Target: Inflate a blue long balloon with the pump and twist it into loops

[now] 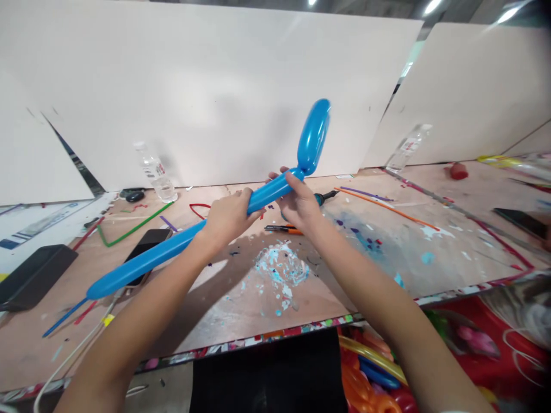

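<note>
A long blue modelling balloon (142, 259) slants across the table in front of me, its thin uninflated tail pointing down to the left. Toward its upper right end a twist sets off one fat bubble, which tilts upward. My left hand (230, 215) is wrapped round the long section near its middle. Just below the twist, my right hand (301, 201) holds the balloon between thumb and fingers. Under the right hand lie a teal-handled tool (323, 198) with a dark tip and an orange-handled tool (286, 229), both partly hidden.
White panels (215, 86) stand along the back edge. Water bottles (155, 172) rest against them. A phone (148, 246), a black case (37, 275), a green balloon (138, 226) and an orange balloon (387, 209) lie on the paint-spattered table (241, 310). Inflated balloons (365, 378) fill the space below the front edge.
</note>
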